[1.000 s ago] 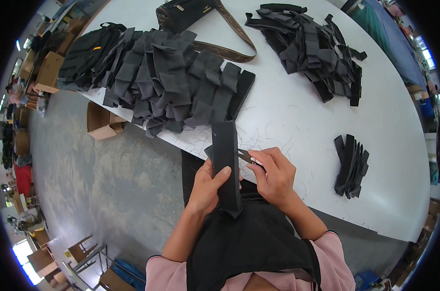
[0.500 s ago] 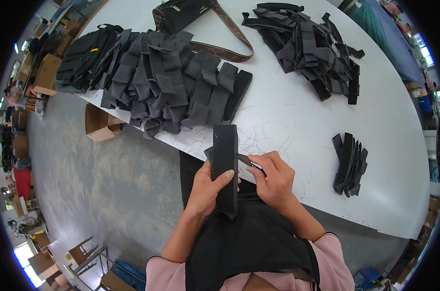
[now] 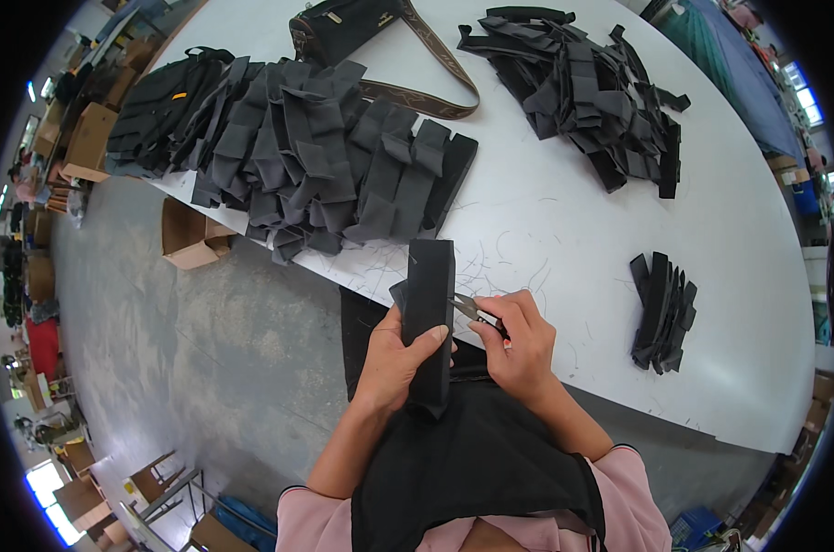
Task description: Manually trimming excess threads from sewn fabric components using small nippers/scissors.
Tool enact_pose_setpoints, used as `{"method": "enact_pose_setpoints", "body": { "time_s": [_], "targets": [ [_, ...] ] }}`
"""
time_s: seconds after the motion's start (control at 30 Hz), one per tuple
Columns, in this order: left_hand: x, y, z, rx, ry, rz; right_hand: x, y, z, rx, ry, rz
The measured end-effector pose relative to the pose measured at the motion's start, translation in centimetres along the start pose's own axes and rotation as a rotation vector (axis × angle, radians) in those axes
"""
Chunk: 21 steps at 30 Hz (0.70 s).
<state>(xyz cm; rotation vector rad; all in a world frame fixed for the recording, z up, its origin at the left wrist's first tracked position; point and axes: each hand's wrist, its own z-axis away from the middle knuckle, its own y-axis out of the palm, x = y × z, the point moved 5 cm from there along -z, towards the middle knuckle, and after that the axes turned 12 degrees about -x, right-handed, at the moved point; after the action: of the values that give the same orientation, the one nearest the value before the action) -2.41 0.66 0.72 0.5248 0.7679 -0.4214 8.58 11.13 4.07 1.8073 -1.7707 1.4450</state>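
My left hand point(image 3: 394, 361) grips a long black fabric strip point(image 3: 430, 285), held upright over my lap at the table's near edge, the thumb across its front. A small folded flap shows at the strip's left side. In my right hand point(image 3: 524, 345) is a pair of thread snips point(image 3: 477, 311), pinched between thumb and fingers. Their blades are parted and the tips are at the strip's right edge. Whether a thread lies between the blades is too small to tell.
On the white table point(image 3: 527, 221) lie a big heap of dark grey fabric pieces point(image 3: 297, 156), a second heap point(image 3: 587, 92), a small stack point(image 3: 663, 313), a black bag point(image 3: 348, 28) with a patterned strap and loose thread bits. An open cardboard box point(image 3: 191, 235) is beyond the table's left edge.
The snips' blades have gone from closed to parted at the strip's edge. The strip has shifted slightly, and my right hand has moved very little.
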Motion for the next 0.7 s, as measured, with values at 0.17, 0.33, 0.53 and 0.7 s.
{"method": "enact_pose_setpoints", "body": {
  "time_s": [0.17,0.33,0.53,0.7],
  "targets": [
    [0.2,-0.3,0.0,-0.003,0.007,0.029,-0.1,0.0,0.1,0.032,-0.047,-0.02],
    [0.5,-0.3,-0.1,0.03,-0.035,0.031,-0.7,-0.1,0.3,0.022,0.091,-0.111],
    [0.2,-0.3,0.0,0.01,-0.023,0.015,-0.4,-0.6,0.2,-0.037,0.031,-0.139],
    [0.1,0.0,0.0,0.069,-0.055,-0.045,-1.1,-0.8,0.3,0.003,0.115,-0.166]
  ]
}}
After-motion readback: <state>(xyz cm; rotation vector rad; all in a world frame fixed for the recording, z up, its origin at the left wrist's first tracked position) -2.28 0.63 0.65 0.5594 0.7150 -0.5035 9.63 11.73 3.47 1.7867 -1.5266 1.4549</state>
